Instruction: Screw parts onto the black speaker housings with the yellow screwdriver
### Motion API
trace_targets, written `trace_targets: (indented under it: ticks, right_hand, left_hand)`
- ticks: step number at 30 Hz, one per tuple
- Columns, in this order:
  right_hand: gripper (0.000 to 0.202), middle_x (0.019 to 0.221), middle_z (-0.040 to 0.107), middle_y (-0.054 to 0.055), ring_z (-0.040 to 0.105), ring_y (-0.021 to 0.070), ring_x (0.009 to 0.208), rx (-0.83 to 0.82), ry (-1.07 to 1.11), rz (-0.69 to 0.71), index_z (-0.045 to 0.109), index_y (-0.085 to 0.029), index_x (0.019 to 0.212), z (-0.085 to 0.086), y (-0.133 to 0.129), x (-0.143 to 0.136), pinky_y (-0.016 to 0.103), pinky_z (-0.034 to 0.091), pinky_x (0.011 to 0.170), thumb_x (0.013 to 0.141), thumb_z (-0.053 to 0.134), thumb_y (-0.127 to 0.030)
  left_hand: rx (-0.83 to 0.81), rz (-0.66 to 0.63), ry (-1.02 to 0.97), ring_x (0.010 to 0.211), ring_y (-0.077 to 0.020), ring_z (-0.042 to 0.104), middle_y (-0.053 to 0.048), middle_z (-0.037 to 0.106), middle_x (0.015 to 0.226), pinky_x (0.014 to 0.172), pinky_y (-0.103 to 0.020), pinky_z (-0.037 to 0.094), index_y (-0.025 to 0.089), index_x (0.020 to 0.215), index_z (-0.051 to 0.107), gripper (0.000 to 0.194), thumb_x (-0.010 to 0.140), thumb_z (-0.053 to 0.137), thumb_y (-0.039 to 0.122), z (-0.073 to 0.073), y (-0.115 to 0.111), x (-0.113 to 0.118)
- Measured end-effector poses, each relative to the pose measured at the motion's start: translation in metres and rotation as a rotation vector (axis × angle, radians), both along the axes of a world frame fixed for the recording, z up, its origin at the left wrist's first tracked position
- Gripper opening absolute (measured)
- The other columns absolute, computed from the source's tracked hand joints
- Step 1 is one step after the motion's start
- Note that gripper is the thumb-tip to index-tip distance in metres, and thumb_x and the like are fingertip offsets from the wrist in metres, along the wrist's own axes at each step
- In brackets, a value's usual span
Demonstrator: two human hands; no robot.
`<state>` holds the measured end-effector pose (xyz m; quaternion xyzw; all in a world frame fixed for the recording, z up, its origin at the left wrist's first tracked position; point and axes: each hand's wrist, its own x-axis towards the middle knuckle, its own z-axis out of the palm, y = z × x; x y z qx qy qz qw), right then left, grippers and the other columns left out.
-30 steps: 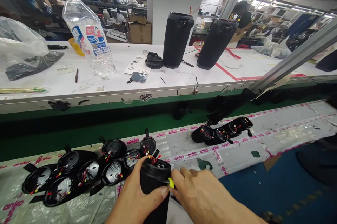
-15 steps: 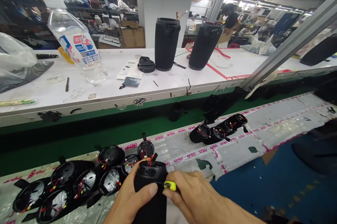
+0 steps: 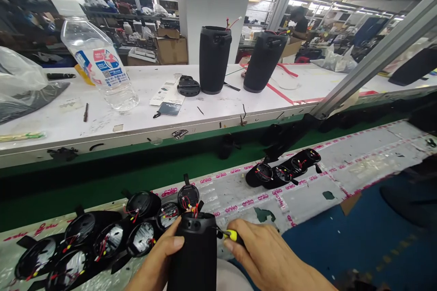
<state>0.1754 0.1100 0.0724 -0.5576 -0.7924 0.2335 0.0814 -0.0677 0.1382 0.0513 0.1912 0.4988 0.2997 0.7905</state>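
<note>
A black cylindrical speaker body (image 3: 193, 254) stands upright at the bottom centre, with red and yellow-tipped wires rising from its top. My left hand (image 3: 159, 254) is wrapped round its left side, thumb on the front. On the right, my right hand (image 3: 259, 250) grips a yellow-and-black tool (image 3: 234, 236), whose thin dark tip reaches the body's upper right edge. Several similar black bodies (image 3: 109, 238) with open ends and loose wires lie to the left on a plastic-covered surface (image 3: 235, 195).
Beyond, a white bench (image 3: 136, 120) holds a water bottle (image 3: 102, 61), two upright black bodies (image 3: 214, 61) (image 3: 265, 61), a black cap (image 3: 188, 86) and paper tags. More bodies (image 3: 283, 172) lie mid-right. A metal post slants at right; a person (image 3: 299, 22) is far behind.
My right hand has moved right with the tool, away from the front of the body. My left thumb has shifted left, and the body has turned slightly.
</note>
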Motion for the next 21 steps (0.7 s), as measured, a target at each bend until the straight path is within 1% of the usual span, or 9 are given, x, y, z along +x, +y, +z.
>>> trace_targets:
  ticks: [3, 5, 7, 9, 12, 14, 21]
  right_hand:
    - [0.004, 0.091, 0.070, -0.003, 0.070, 0.0192, 0.079, 0.044, 0.011, 0.008, 0.050, -0.025, 0.104, 0.005, 0.000, 0.001, 0.031, 0.044, 0.066, 0.101, 0.051, -0.024]
    - [0.009, 0.090, 0.070, -0.005, 0.070, 0.0185, 0.077, 0.072, 0.026, 0.026, 0.050, -0.026, 0.104, 0.008, 0.001, -0.002, 0.031, 0.042, 0.064, 0.098, 0.055, -0.022]
    - [0.015, 0.089, 0.070, -0.006, 0.070, 0.0179, 0.074, 0.104, 0.028, 0.052, 0.049, -0.026, 0.105, 0.011, 0.002, -0.006, 0.030, 0.040, 0.060, 0.095, 0.058, -0.020]
    - [0.016, 0.085, 0.070, -0.006, 0.070, 0.0178, 0.069, 0.151, -0.012, 0.076, 0.048, -0.026, 0.101, 0.013, 0.004, -0.011, 0.030, 0.037, 0.056, 0.093, 0.061, -0.021]
    - [0.019, 0.078, 0.067, -0.006, 0.068, 0.0186, 0.062, 0.245, -0.114, 0.116, 0.045, -0.026, 0.094, 0.015, 0.006, -0.017, 0.032, 0.032, 0.051, 0.092, 0.064, -0.026]
    - [0.022, 0.077, 0.066, -0.006, 0.067, 0.0189, 0.062, 0.299, -0.154, 0.147, 0.043, -0.026, 0.093, 0.015, 0.008, -0.018, 0.032, 0.030, 0.051, 0.092, 0.065, -0.028]
    - [0.027, 0.080, 0.066, -0.005, 0.067, 0.0184, 0.064, 0.308, -0.192, 0.198, 0.040, -0.026, 0.096, 0.012, 0.009, -0.017, 0.032, 0.028, 0.051, 0.090, 0.067, -0.022]
  left_hand:
    - [0.055, 0.006, 0.069, 0.138, -0.0347, 0.050, -0.008, 0.070, 0.133, 0.118, -0.048, 0.036, 0.024, 0.127, 0.066, 0.058, 0.073, 0.075, 0.046, -0.006, -0.001, -0.006]
    - [0.103, -0.024, 0.073, 0.135, -0.0369, 0.053, -0.009, 0.070, 0.132, 0.116, -0.050, 0.039, 0.024, 0.126, 0.067, 0.061, 0.071, 0.079, 0.047, -0.006, -0.003, -0.005]
    - [0.138, -0.079, 0.010, 0.129, -0.0383, 0.058, -0.010, 0.070, 0.132, 0.110, -0.053, 0.045, 0.024, 0.130, 0.064, 0.066, 0.071, 0.078, 0.049, -0.003, -0.004, -0.001]
    - [0.175, -0.118, -0.021, 0.128, -0.0384, 0.059, -0.009, 0.068, 0.134, 0.107, -0.053, 0.048, 0.026, 0.135, 0.060, 0.070, 0.071, 0.077, 0.050, 0.003, -0.003, 0.005]
    - [0.262, -0.148, -0.010, 0.130, -0.0378, 0.057, -0.010, 0.066, 0.136, 0.110, -0.051, 0.046, 0.025, 0.138, 0.057, 0.077, 0.069, 0.078, 0.050, 0.010, 0.000, 0.011]
    - [0.312, -0.172, 0.020, 0.131, -0.0375, 0.056, -0.010, 0.066, 0.137, 0.113, -0.050, 0.044, 0.023, 0.139, 0.056, 0.079, 0.069, 0.079, 0.051, 0.011, 0.002, 0.011]
    - [0.462, -0.224, 0.115, 0.128, -0.0354, 0.058, -0.009, 0.065, 0.138, 0.111, -0.048, 0.044, 0.024, 0.136, 0.056, 0.072, 0.073, 0.078, 0.052, 0.008, 0.003, 0.008]
